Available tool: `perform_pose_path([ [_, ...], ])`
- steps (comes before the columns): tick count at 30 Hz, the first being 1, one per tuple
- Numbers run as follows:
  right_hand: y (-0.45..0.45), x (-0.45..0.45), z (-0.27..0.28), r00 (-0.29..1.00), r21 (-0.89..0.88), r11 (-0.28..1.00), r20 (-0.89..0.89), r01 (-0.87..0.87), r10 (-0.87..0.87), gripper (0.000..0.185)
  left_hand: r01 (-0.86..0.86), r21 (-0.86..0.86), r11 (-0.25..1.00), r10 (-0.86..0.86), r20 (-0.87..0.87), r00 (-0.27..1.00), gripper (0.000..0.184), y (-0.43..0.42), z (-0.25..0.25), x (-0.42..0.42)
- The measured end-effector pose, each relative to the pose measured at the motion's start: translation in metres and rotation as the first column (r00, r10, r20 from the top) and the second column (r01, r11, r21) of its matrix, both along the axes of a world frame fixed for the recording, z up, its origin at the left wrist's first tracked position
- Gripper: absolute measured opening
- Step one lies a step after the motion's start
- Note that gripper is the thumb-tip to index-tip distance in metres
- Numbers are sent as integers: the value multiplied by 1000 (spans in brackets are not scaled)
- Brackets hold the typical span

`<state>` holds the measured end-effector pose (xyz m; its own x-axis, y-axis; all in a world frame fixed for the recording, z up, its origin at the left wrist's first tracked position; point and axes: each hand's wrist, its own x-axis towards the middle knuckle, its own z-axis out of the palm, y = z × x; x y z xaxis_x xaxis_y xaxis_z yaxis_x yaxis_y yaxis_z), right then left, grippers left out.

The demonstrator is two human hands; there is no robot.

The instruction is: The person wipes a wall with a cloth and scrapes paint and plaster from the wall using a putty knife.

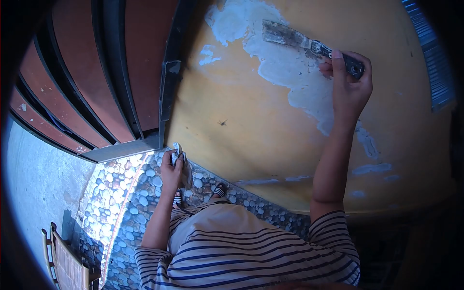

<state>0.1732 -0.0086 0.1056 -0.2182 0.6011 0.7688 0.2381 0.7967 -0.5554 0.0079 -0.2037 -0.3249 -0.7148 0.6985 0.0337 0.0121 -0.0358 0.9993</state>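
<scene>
My right hand [353,82] is closed around the dark handle of a putty knife [290,37], raised high at the right. Its blade is smeared with filler and lies over a large patch of whitish filler [280,67] on the yellow wall [251,145]; whether blade and wall touch, I cannot tell. Lower down, my left hand [171,169] grips a crumpled, bag-like thing [186,175] with something whitish at its top. Part of it is hidden by my fingers.
A reddish-brown panelled door or gate [72,63] with dark bars stands at the left. Pebbled floor [130,212] lies below, with a wooden chair [67,258] at lower left. Smaller filler smears [372,168] mark the lower wall. Blue slats [432,58] show at the upper right.
</scene>
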Motion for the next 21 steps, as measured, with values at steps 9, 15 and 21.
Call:
perform_pose_path([
  [9, -5, -6, -17, 998, -4, 998, -22, -65, 65, 23, 2, -36, 999, -3, -34, 999, 23, -2, 9, 1],
  [15, -14, 1, 3, 996, 92, 995, -80, 37, -29, 26, 42, -99, 994, -39, 31, 999, 22, -5, 2, 0],
  [21, -9, -5, -9, 991, 48, 998, -128, 34, -27, 26, 7, -25, 1000, -7, 2, 1000, 23, 0, 2, 2],
])
